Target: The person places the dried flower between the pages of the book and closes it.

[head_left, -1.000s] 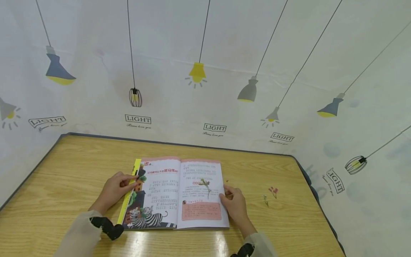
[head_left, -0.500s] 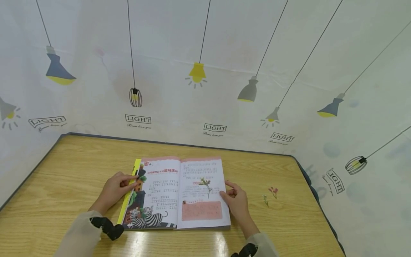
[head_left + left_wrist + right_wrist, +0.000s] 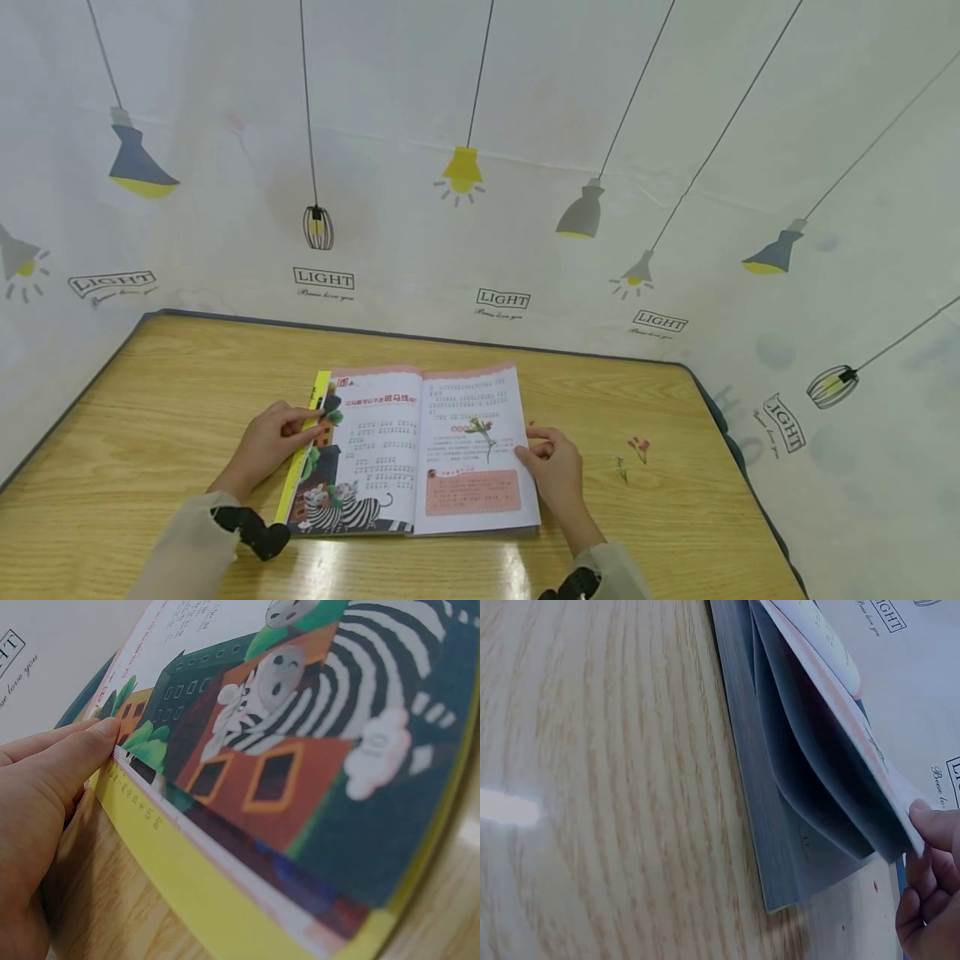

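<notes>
An open book (image 3: 375, 467) lies on the wooden table, with zebras drawn on its left page. My left hand (image 3: 273, 442) pinches the left edge between thumb and fingers; in the left wrist view the thumb of this hand (image 3: 45, 787) presses on the page above the yellow cover border. At the right edge my right hand (image 3: 558, 479) pinches a few pages. The right wrist view has these pages (image 3: 840, 742) raised and fanned apart above the rest of the book, their corner in the grip of the right hand (image 3: 937, 900). A dried flower sprig (image 3: 482, 433) rests on the right page.
Two small dried flowers, one red (image 3: 639, 448) and one pale (image 3: 621, 468), lie on the table (image 3: 187, 358) right of the book. A white cloth printed with lamps (image 3: 405, 233) hangs behind the table and along its sides.
My right hand has shifted slightly right, and the right-hand pages have lifted a little with the sprig still on top. The left hand keeps its place on the left edge.
</notes>
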The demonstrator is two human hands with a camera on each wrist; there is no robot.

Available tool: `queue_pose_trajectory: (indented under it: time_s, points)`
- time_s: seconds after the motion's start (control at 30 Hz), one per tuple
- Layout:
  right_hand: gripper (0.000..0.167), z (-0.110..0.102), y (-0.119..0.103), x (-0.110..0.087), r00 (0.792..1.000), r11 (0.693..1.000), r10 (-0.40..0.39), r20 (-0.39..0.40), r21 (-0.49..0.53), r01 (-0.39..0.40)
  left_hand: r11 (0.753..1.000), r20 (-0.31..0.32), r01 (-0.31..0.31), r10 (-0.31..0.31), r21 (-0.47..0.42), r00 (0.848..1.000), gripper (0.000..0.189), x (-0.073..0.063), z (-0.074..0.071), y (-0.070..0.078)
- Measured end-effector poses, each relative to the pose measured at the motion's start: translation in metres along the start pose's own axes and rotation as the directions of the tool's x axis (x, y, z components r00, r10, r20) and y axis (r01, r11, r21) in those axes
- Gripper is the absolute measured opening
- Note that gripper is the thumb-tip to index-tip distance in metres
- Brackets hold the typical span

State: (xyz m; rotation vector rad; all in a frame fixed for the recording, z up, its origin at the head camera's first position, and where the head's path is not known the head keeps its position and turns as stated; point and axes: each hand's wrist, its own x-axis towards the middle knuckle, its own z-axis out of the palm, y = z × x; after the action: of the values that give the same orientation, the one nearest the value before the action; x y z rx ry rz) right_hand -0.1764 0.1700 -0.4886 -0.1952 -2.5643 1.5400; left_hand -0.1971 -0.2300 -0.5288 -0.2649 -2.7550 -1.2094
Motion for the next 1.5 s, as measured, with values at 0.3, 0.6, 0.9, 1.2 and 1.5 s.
queue_pose_trajectory:
  time_s: [0.3, 0.6, 0.9, 1.2, 1.5]
  points:
    - [0.015, -0.001, 0.005, 0.0, 0.999, 0.998, 0.047, -0.005, -0.045, -0.047, 1.0, 0.001, -0.005, 0.005, 0.005, 1.0, 0.032, 0.0, 0.0, 0.001]
    - [0.018, -0.006, 0.003, -0.003, 1.0, 0.992, 0.02, 0.024, -0.122, -0.017, 1.0, 0.0, -0.004, 0.004, -0.003, 1.0, 0.032, 0.0, 0.001, 0.0]
    - [0.019, -0.014, 0.008, -0.004, 0.992, 0.999, 0.019, 0.129, 0.034, -0.024, 1.0, 0.005, 0.006, -0.006, 0.003, 1.0, 0.032, 0.0, 0.001, -0.001]
    - [0.021, -0.026, 0.007, -0.014, 0.985, 0.999, 0.042, 0.166, 0.027, -0.047, 1.0, 0.003, -0.004, 0.004, 0.006, 1.0, 0.033, 0.001, 0.0, -0.002]
    - [0.031, -0.03, -0.005, -0.028, 0.97, 0.993, 0.056, 0.236, 0.09, -0.08, 1.0, 0.0, -0.004, 0.004, 0.003, 1.0, 0.032, 0.001, 0.0, -0.001]
